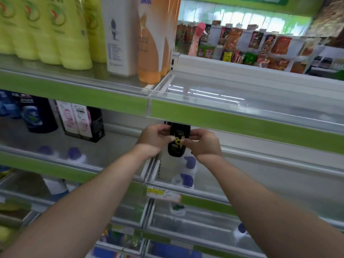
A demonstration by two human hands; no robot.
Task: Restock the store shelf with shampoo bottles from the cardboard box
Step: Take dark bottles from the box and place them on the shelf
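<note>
left grip [154, 139], right grip [202, 144], bottle [179, 131] between

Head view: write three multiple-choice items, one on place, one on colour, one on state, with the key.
1. Where is the black bottle? A) in a basket B) at the shelf opening under a green strip C) on the floor
2. What colour are the upper-left bottles? A) red B) black C) yellow-green
3. What holds the black bottle? A) left hand and right hand together B) nothing C) a hook
Answers: B, its top sits just under the strip; C, that row is yellow-green; A, both hands pinch its sides.
</note>
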